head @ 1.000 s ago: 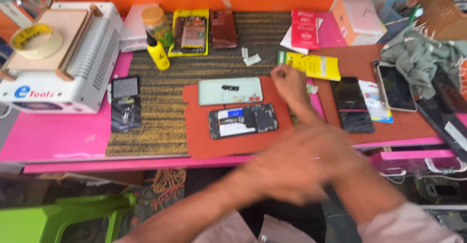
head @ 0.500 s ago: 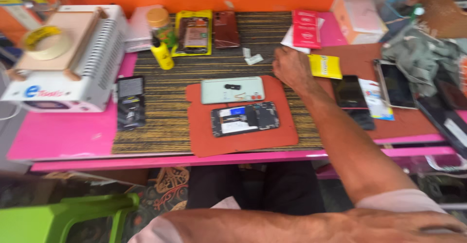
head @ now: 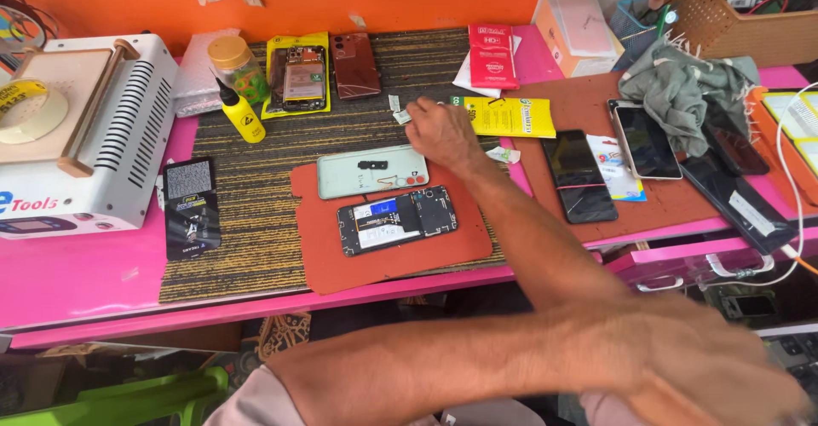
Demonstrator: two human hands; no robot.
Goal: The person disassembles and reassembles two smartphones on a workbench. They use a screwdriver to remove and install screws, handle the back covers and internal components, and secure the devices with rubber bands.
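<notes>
My right hand [head: 439, 132] reaches across the striped mat, its bent fingertips pinched at a small white piece [head: 400, 118]; a second white scrap [head: 394, 100] lies just beyond. Near the hand a pale green phone back cover [head: 372, 172] and an opened phone [head: 396, 219] with its insides showing lie on a red mat [head: 341, 264]. A yellow packet [head: 509, 117] is right of the hand. My left arm crosses the bottom of the view, and my left hand [head: 716, 375] is blurred, low at the right, below the pink table edge.
A white machine [head: 94, 153] with a tape roll [head: 25, 111] stands at the left. Behind are a yellow bottle [head: 241, 115], a jar [head: 232, 64], packaged phone parts [head: 296, 75] and a red phone [head: 355, 64]. At the right lie dark phones [head: 579, 175], a grey cloth [head: 690, 85] and a pink drawer [head: 682, 256].
My right hand has stretched further out to the white pieces. My left arm has swung across to the lower right, away from the other hand.
</notes>
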